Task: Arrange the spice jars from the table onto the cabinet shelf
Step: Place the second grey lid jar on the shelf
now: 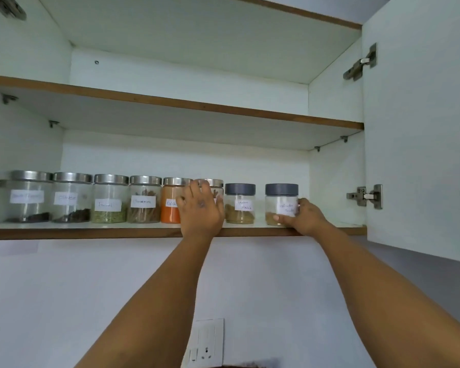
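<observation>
On the lower white cabinet shelf (pixel 91 229), six steel-lidded glass spice jars (pixel 109 199) are lined up at left. The sixth steel-lidded jar (pixel 213 191) is cupped by the left hand (pixel 201 208), fingers curled. A grey-lidded jar labelled garam masala (pixel 240 204) stands apart. The rightmost grey-lidded jar (pixel 281 204) is pinched by the right hand (pixel 303 216); it should probably be slid left, kept upright, until the gap is closed.

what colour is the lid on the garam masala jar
Dark grey lid on the garam masala jar, seen in the head view.
</observation>
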Motion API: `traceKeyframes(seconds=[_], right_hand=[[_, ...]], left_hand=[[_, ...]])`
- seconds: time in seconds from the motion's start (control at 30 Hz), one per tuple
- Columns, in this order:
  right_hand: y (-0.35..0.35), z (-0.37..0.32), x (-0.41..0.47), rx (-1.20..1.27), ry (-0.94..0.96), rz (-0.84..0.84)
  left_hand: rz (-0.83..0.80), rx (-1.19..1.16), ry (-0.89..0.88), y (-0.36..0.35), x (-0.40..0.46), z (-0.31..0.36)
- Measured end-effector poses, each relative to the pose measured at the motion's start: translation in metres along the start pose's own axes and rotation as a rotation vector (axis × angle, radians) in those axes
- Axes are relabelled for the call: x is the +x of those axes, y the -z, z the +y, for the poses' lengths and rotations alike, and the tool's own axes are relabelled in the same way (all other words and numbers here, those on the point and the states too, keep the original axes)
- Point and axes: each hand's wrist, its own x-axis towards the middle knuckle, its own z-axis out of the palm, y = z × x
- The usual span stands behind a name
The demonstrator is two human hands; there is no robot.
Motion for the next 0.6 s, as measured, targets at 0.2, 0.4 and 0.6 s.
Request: traceKeyframes(seconds=[0.2,0.4,0.6], right_hand=[[-0.027,-0.015,0.044,-0.205,-0.002,-0.106],[-0.039,-0.012,0.058,-0.13,-0.032,-0.116],[-0.04,-0.01,0.054,-0.114,-0.014,-0.127]], left_hand=[[0.056,-0.035,-0.018,-0.009,0.0,0.002],[0.014,-0.001,-0.013,-0.008,-0.001,0.001],[0.011,-0.007,-0.019,-0.01,-0.002,-0.001]])
